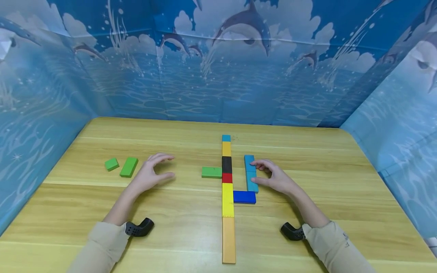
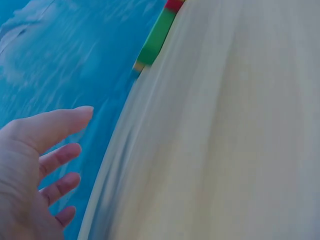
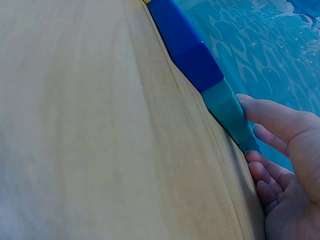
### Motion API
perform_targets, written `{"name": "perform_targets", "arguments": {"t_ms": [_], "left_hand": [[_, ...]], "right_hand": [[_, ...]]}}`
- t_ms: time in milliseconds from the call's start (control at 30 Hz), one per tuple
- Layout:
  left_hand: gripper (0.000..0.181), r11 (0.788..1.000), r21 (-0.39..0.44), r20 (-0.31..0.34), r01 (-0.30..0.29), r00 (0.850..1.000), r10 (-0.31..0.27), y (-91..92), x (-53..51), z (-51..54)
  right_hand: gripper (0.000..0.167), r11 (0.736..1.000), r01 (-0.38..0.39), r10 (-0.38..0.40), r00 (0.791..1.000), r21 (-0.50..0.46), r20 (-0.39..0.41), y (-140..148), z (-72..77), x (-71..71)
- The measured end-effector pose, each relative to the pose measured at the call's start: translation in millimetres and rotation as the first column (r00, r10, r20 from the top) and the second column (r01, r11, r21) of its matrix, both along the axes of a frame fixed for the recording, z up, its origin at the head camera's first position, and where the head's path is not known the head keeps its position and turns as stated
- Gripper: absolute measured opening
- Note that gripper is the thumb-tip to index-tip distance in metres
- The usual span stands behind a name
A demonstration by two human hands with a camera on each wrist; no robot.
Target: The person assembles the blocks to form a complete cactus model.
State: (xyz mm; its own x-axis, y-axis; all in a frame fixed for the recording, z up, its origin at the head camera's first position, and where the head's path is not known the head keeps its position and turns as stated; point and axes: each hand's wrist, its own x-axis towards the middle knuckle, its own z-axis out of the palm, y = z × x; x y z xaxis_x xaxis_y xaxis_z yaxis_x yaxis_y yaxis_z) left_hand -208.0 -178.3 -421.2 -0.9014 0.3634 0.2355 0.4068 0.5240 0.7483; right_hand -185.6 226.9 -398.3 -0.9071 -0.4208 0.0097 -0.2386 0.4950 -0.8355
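My left hand (image 1: 150, 174) hovers over the table's left half, thumb and fingers spread, holding nothing. Beyond its wrist lie a green rectangular block (image 1: 129, 167) and a smaller green block (image 1: 111, 164). At the right, my right hand (image 1: 275, 179) touches two light blue blocks laid end to end, index finger at the far block (image 1: 249, 163) and thumb at the near block (image 1: 252, 184). In the right wrist view, the thumb meets the near light blue block (image 3: 227, 110). A dark blue block (image 1: 244, 197) joins that pair to a yellow block (image 1: 227, 201) in the central row.
The central row runs away from me: a tan block (image 1: 228, 240), the yellow, a red (image 1: 227, 178), a black (image 1: 227, 165), an orange (image 1: 226, 149) and a small blue block (image 1: 226, 138). A green block (image 1: 211, 172) juts left from it. A dolphin-print curtain (image 1: 218, 83) surrounds the table.
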Motion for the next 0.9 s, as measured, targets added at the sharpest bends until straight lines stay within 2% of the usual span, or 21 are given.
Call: {"name": "perform_targets", "arguments": {"t_ms": [233, 467, 667, 900], "left_hand": [[0.061, 0.990, -0.114, -0.052, -0.089, 0.995, 0.083, -48.0, 6.0, 0.5], [0.065, 0.976, -0.151, -0.061, -0.156, 0.987, 0.149, -85.3, 11.3, 2.1], [0.070, 0.970, -0.180, -0.041, -0.163, 0.987, 0.158, -101.3, 15.4, 4.5], [0.076, 0.965, -0.218, -0.010, -0.144, 0.989, 0.146, -108.2, 16.0, 6.4]], "right_hand": [[0.047, 1.000, 0.002, -0.002, 1.000, 0.007, -0.003, 0, 0.5, 0.0], [0.048, 1.000, 0.007, -0.007, 1.000, 0.007, -0.004, 0, 0.4, 0.0], [0.048, 1.000, 0.011, -0.011, 1.000, 0.009, 0.000, -1, 1.4, 0.5], [0.048, 1.000, 0.014, -0.014, 1.000, 0.009, 0.002, -1, 1.1, 0.5]]}}
